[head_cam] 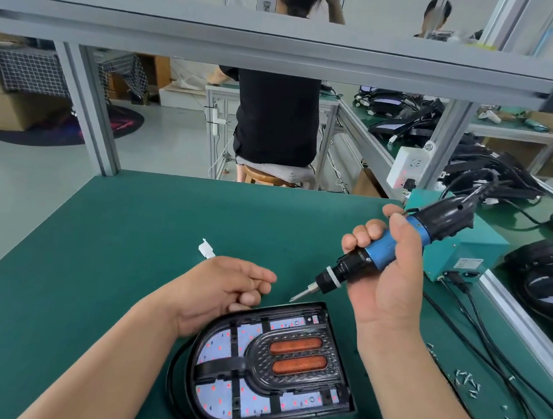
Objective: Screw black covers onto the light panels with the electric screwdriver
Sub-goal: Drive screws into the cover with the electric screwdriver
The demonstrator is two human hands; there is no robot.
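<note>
A D-shaped light panel (271, 367) lies on the green mat in front of me, its white LED board showing through a black cover (288, 365) with two orange slots. My right hand (388, 277) grips a blue and black electric screwdriver (384, 249), tilted so the bit points down-left, its tip just above the panel's far edge. My left hand (224, 289) hovers at the panel's far-left corner with fingers loosely curled; whether it pinches a screw is too small to tell.
Loose screws (469, 383) lie on the mat at the right, next to black cables (481, 336). A teal power box (464, 244) stands behind the screwdriver. A white connector (207, 249) lies beyond my left hand. More panels are piled at the right. A person sits ahead.
</note>
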